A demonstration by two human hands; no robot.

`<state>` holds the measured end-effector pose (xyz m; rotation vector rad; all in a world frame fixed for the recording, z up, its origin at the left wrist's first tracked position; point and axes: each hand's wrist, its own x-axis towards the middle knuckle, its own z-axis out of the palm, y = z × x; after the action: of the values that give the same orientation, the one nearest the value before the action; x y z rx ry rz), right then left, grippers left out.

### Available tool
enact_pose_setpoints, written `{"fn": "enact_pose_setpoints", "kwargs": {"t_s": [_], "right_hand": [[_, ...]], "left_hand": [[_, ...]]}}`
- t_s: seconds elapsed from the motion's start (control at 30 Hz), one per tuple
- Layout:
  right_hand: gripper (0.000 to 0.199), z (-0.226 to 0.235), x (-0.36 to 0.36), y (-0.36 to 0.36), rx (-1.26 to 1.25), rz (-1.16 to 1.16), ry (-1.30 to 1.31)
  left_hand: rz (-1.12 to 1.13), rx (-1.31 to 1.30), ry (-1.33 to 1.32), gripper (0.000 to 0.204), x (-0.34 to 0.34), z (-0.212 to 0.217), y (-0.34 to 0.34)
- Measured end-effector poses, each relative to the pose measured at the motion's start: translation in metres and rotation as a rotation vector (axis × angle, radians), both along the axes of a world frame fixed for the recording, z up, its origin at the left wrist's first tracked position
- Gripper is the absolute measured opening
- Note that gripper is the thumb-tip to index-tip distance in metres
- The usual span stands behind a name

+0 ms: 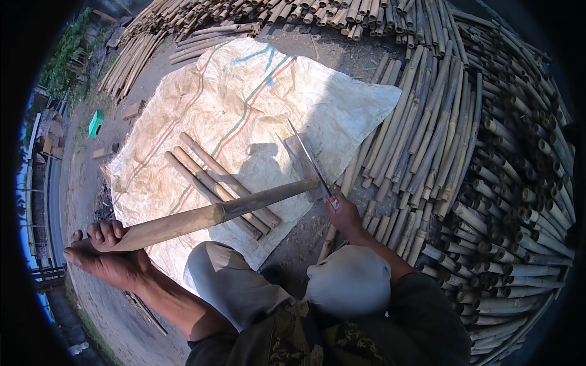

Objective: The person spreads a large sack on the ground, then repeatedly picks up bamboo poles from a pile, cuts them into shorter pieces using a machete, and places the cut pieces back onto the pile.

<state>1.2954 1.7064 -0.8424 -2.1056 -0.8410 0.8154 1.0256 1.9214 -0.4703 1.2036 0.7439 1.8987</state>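
My left hand (116, 259) is wrapped round the near-left end of a bamboo pole (183, 226), which slants up across my front to the right. In my right hand (345, 217) is a handsaw (315, 160), gripped by its red-and-white handle, its thin blade pointing away from me. The blade is at the pole's far-right end; I cannot tell whether it touches or cuts the bamboo. Beneath the pole, several cut bamboo lengths (210, 160) lie side by side on a pale woven sheet (165, 116) with coloured stripes.
Large stacks of bamboo poles (421, 122) fill the right side, with more cut ends (513, 268) nearer me. Further bamboo piles (131, 64) lie along the back. A green box-like object (96, 123) sits on the ground at the left. My bent knees (348, 277) are close below the pole.
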Motion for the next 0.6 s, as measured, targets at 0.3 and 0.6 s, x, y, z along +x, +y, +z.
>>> {"fn": "enact_pose_setpoints", "kwargs": {"t_s": [0.3,0.6], "right_hand": [[0.035,0.017,0.01,-0.004,0.033,-0.062,-0.007],[0.033,0.01,0.017,-0.002,-0.19,0.01,-0.065]], "left_hand": [[-0.701,0.244,-0.145,0.048,-0.028,-0.005,0.001],[-0.775,0.326,-0.084,0.047,-0.03,0.001,0.0]]}}
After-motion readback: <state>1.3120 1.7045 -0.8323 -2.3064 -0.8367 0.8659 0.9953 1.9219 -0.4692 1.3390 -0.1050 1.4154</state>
